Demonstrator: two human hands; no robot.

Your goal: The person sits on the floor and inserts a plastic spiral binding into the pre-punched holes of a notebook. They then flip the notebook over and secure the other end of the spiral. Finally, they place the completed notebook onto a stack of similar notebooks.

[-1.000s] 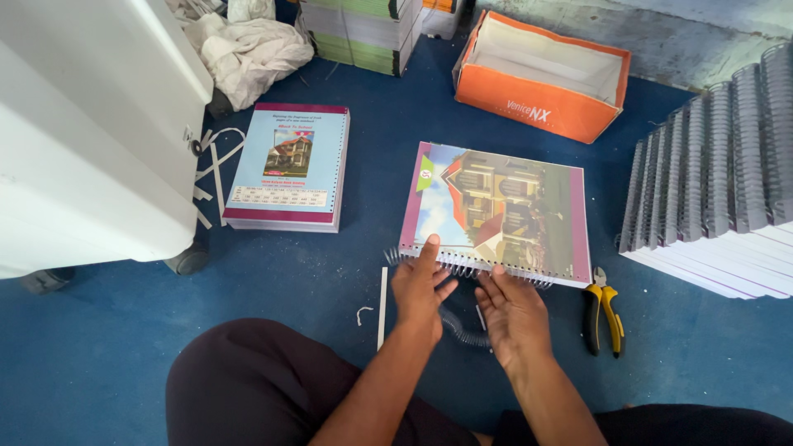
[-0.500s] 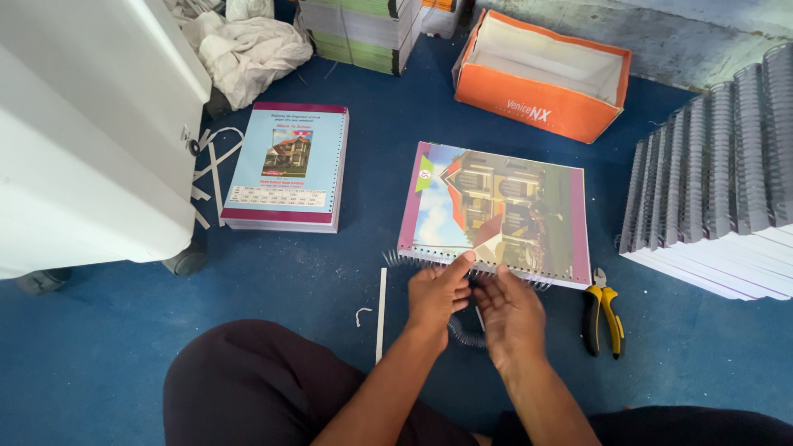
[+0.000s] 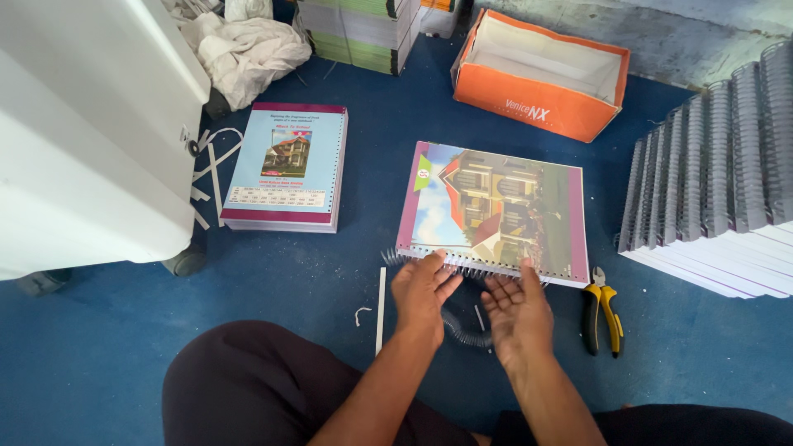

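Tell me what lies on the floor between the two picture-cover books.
Head view: between the book with the house picture and the stack of blue-cover books there is only bare blue floor; nothing lies there.

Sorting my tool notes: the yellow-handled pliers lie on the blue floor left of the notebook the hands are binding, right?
Not quite. The yellow-handled pliers lie on the blue floor to the right of the notebook, beside the right hand, as the head view shows.

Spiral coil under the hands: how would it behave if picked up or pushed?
The spiral coil curves loosely beyond the book edge, so it is probably springy and floppy, not stiff. It looks thin and open, likely very light. Being round, it may roll or snag on the blue floor when pushed.
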